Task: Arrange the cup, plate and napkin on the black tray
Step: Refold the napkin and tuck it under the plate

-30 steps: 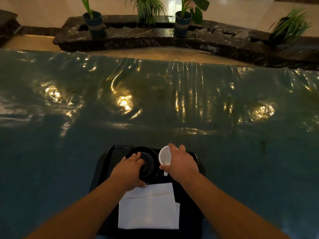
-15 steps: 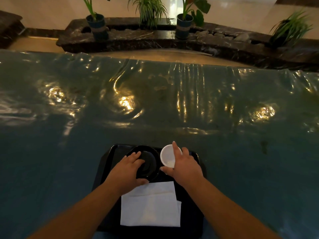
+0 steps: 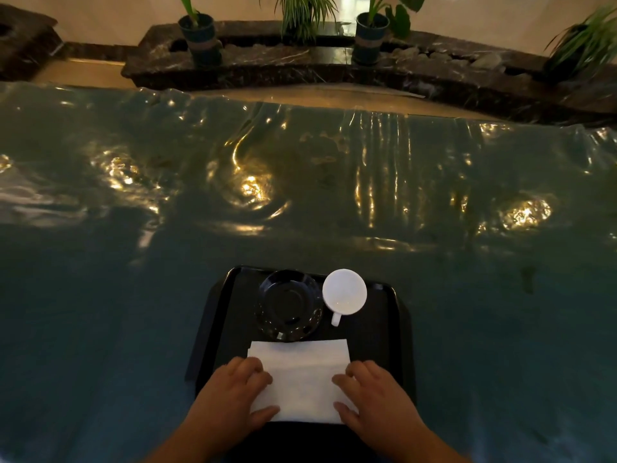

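Note:
A black tray (image 3: 387, 332) lies on the table close to me. At its far side a black round plate (image 3: 287, 305) sits left of a white cup (image 3: 344, 291), whose handle points toward me. A white folded napkin (image 3: 302, 379) lies on the tray's near half, just touching the plate's near rim. My left hand (image 3: 230, 401) rests on the napkin's left edge, fingers and thumb pinching it. My right hand (image 3: 372, 401) holds the right edge the same way.
The table (image 3: 133, 295) is covered with a glossy, wrinkled teal plastic sheet. Beyond its far edge a dark stone ledge (image 3: 300, 66) carries several potted plants, one pot (image 3: 200, 38) at the left.
Both hands have left the plate and the cup and pulled back toward me onto the napkin's two side edges. The cup now stands free beside the plate.

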A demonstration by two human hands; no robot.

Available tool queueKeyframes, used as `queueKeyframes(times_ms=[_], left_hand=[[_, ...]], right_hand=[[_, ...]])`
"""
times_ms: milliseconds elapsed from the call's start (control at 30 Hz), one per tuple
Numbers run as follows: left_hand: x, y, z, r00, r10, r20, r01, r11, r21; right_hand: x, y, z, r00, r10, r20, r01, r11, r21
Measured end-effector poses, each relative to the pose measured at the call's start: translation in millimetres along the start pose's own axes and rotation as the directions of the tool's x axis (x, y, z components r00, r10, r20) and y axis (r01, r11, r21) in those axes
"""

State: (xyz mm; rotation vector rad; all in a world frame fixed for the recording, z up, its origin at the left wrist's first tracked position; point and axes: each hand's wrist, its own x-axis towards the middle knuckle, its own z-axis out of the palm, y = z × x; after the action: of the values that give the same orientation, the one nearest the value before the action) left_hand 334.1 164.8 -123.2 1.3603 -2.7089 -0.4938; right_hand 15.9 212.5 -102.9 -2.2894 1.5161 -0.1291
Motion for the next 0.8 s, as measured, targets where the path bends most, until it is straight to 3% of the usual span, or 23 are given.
queueKeyframes(times_ms=[100, 200, 267, 333, 400, 467, 700, 800], left_hand=[[-7.4, 5.1, 2.0, 0.999, 0.011, -0.032, -0.010, 1.000, 0.022], [-8.1, 10.7, -2.9, 0.968, -0.252, -0.006, 0.250, 0.963, -0.096], [-6.0, 13.6, -10.3, 0.863, -0.494, 0.107, 0.505, 0.841, -0.192], [-2.6, 15.3, -14.1, 0.755, -0.614, 0.229, 0.655, 0.718, -0.234], [3.2, 16.7, -14.6, 0.690, -0.648, 0.322, 0.723, 0.638, -0.265], [8.6, 15.7, -12.1, 0.647, -0.654, 0.392, 0.761, 0.587, -0.277], [11.3, 7.4, -8.6, 0.625, -0.639, 0.449, 0.779, 0.471, -0.414], [9.8, 9.3, -17.0, 0.645, -0.601, 0.472, 0.757, 0.414, -0.506]], right_hand=[[-2.2, -5.4, 5.1, 0.992, -0.032, 0.119, 0.036, 0.999, -0.033], [-5.3, -10.6, 11.3, 0.957, 0.181, 0.225, -0.202, 0.977, 0.073], [-4.9, -11.7, 14.2, 0.922, 0.359, 0.143, -0.379, 0.914, 0.146], [1.6, -13.6, 9.9, 0.821, 0.545, 0.171, -0.571, 0.781, 0.252], [11.8, -12.5, 7.3, 0.716, 0.646, 0.263, -0.696, 0.636, 0.334], [19.5, -10.4, 5.9, 0.679, 0.671, 0.297, -0.730, 0.578, 0.363], [27.3, -0.8, -2.7, 0.689, 0.671, 0.274, -0.715, 0.567, 0.409], [26.5, -2.6, -11.9, 0.692, 0.634, 0.347, -0.703, 0.481, 0.523]])
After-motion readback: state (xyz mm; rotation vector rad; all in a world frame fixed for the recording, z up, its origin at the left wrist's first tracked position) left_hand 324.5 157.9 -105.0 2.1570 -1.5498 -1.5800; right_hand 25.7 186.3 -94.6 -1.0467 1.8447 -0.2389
